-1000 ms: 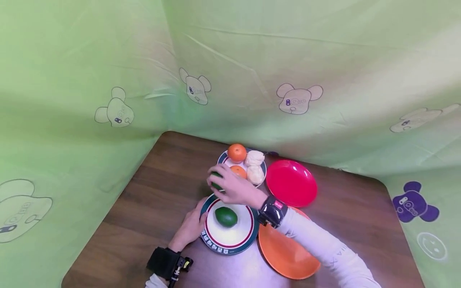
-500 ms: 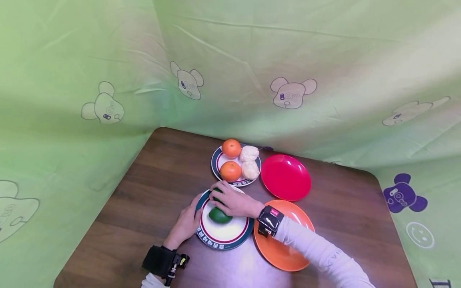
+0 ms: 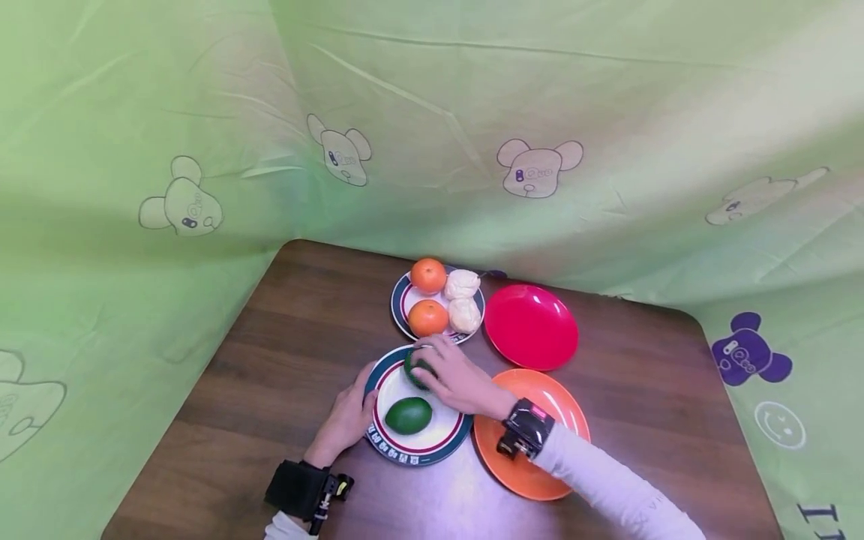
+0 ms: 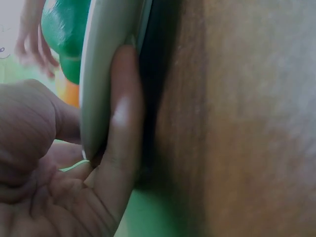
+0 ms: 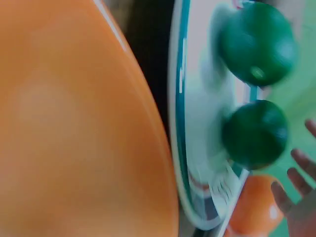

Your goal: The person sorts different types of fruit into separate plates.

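My left hand [image 3: 346,420] grips the left rim of a white plate [image 3: 451,448] with a dark teal border. In the left wrist view, the thumb and fingers lie on opposite faces of the plate's edge [image 4: 111,64]. Two smooth green avocados sit on this plate. The nearer avocado [image 3: 408,415] lies on its side; the farther avocado [image 3: 416,370] is partly covered by my right hand [image 3: 466,379] in the head view. From the right wrist, my right hand's fingers [image 5: 299,181] look spread and apart from that farther avocado [image 5: 255,134].
Behind stands a second teal-bordered plate [image 3: 400,315] with two oranges [image 3: 428,318] and two pale wrinkled rounded items [image 3: 464,315]. A red plate [image 3: 532,327] is at back right. An orange plate [image 3: 533,480] stands right of the front plate, under my right forearm.
My right hand carried an avocado from beside the back plate onto the front plate, then let go of it. The left hand stayed on the rim. The head view shifted slightly.
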Demonstrator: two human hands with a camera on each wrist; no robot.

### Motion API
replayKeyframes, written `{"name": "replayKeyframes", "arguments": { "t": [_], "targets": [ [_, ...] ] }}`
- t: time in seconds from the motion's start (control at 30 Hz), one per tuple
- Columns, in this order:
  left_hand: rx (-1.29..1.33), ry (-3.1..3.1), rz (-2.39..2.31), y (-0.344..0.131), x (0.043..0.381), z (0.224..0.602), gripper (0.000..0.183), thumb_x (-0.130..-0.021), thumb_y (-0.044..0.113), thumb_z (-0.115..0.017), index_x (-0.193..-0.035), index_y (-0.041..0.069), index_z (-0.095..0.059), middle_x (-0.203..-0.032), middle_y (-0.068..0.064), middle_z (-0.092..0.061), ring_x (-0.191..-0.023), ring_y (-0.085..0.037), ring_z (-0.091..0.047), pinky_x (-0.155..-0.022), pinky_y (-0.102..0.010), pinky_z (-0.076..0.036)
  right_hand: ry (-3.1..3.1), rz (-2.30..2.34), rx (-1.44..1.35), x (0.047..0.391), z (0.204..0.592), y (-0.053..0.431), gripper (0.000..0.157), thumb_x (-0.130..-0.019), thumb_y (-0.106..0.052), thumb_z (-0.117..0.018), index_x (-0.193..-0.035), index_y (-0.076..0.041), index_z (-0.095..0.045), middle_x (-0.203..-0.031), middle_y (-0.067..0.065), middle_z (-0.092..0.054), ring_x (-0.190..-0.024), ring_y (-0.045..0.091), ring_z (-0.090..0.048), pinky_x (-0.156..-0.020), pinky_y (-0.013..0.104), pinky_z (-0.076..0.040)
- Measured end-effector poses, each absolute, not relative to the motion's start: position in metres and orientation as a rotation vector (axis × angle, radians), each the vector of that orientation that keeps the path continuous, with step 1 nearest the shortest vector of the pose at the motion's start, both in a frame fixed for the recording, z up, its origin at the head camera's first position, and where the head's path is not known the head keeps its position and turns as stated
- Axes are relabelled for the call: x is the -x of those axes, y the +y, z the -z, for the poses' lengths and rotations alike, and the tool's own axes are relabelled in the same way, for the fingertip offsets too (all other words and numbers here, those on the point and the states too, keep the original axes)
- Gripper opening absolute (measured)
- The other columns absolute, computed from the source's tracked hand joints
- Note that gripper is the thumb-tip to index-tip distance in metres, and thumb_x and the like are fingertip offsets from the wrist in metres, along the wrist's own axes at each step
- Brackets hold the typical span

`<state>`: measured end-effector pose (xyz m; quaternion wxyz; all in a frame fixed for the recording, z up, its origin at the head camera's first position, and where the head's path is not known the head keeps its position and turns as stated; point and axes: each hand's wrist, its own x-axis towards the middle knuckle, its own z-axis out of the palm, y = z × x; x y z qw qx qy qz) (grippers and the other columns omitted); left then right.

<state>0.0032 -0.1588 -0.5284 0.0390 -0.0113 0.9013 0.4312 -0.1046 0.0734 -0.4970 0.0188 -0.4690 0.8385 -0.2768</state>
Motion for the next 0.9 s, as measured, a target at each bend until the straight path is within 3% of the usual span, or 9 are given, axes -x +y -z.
{"name": "replayKeyframes", "arguments": {
  "t": [0.17,0.27,0.37,0.4,0.5,0.6,0.73,0.9],
  "targets": [
    [0.021,2.769,-1.236,-0.161,0.0,0.518,0.052,-0.103,0.005,-0.055,-0.152,0.0,-0.038,-0.137,-0.034,-0.056,-0.123,-0.047,-0.059,-0.101,-0.058,-0.048,2.937,1.095,1.108,0.092,0.487,0.143,0.026,-0.096,-0.019,-0.07,-0.118,-0.007,-0.062,-0.12,0.009,-0.058,-0.118,0.028,-0.048,-0.101,0.048,-0.041],
    [0.043,2.671,-1.259,-0.166,0.003,0.506,0.053,-0.103,0.006,-0.056,-0.153,0.006,-0.039,-0.131,-0.033,-0.059,-0.091,-0.037,-0.072,-0.077,-0.051,-0.059,3.144,1.069,0.718,0.079,0.491,0.198,0.031,-0.094,-0.017,-0.072,-0.117,-0.002,-0.058,-0.114,0.014,-0.057,-0.112,0.033,-0.047,-0.093,0.051,-0.04],
    [0.076,2.602,-1.221,-0.172,0.011,0.492,0.054,-0.104,0.009,-0.055,-0.155,0.008,-0.037,-0.125,-0.033,-0.061,-0.063,-0.024,-0.069,-0.056,-0.04,-0.057,3.183,0.995,0.249,0.058,0.5,0.245,0.038,-0.1,-0.026,-0.065,-0.125,0.001,-0.053,-0.115,0.021,-0.054,-0.108,0.038,-0.048,-0.092,0.054,-0.045],
    [0.08,2.609,-1.175,-0.174,0.014,0.486,0.054,-0.105,0.011,-0.054,-0.155,0.008,-0.036,-0.125,-0.033,-0.061,-0.064,-0.025,-0.069,-0.057,-0.04,-0.058,3.154,0.972,0.111,0.05,0.503,0.257,0.043,-0.102,-0.031,-0.061,-0.128,0.001,-0.05,-0.114,0.022,-0.054,-0.105,0.038,-0.049,-0.09,0.054,-0.048],
    [0.045,2.755,-0.939,-0.177,0.029,0.467,0.054,-0.105,0.015,-0.055,-0.154,0.004,-0.037,-0.125,-0.031,-0.062,-0.086,-0.035,-0.072,-0.074,-0.05,-0.059,3.014,0.909,-0.144,0.03,0.51,0.279,0.056,-0.105,-0.046,-0.05,-0.137,-0.001,-0.043,-0.11,0.022,-0.057,-0.093,0.034,-0.058,-0.077,0.05,-0.057],
    [-0.001,2.925,-0.784,-0.171,0.045,0.443,0.055,-0.103,0.019,-0.059,-0.154,0.005,-0.04,-0.126,-0.027,-0.06,-0.103,-0.041,-0.065,-0.08,-0.061,-0.055,2.927,0.841,-0.186,0.017,0.518,0.286,0.059,-0.106,-0.053,-0.044,-0.132,-0.001,-0.047,-0.094,0.016,-0.062,-0.076,0.027,-0.062,-0.063,0.04,-0.056],
    [-0.144,3.1,-0.83,-0.149,0.068,0.414,0.061,-0.101,0.019,-0.063,-0.156,0.013,-0.039,-0.126,-0.023,-0.049,-0.102,-0.038,-0.056,-0.066,-0.056,-0.055,2.914,0.772,-0.189,0.006,0.529,0.285,0.051,-0.108,-0.048,-0.043,-0.118,0.001,-0.054,-0.073,0.008,-0.057,-0.061,0.02,-0.058,-0.055,0.033,-0.049],
    [-0.376,3.252,-0.872,-0.119,0.093,0.387,0.07,-0.096,0.019,-0.07,-0.157,0.019,-0.038,-0.143,-0.026,-0.038,-0.117,-0.044,-0.046,-0.077,-0.056,-0.056,2.94,0.771,-0.209,0.002,0.533,0.281,0.042,-0.109,-0.039,-0.045,-0.117,0.001,-0.055,-0.067,0.004,-0.051,-0.052,0.017,-0.053,-0.05,0.03,-0.047]
  ]
}}
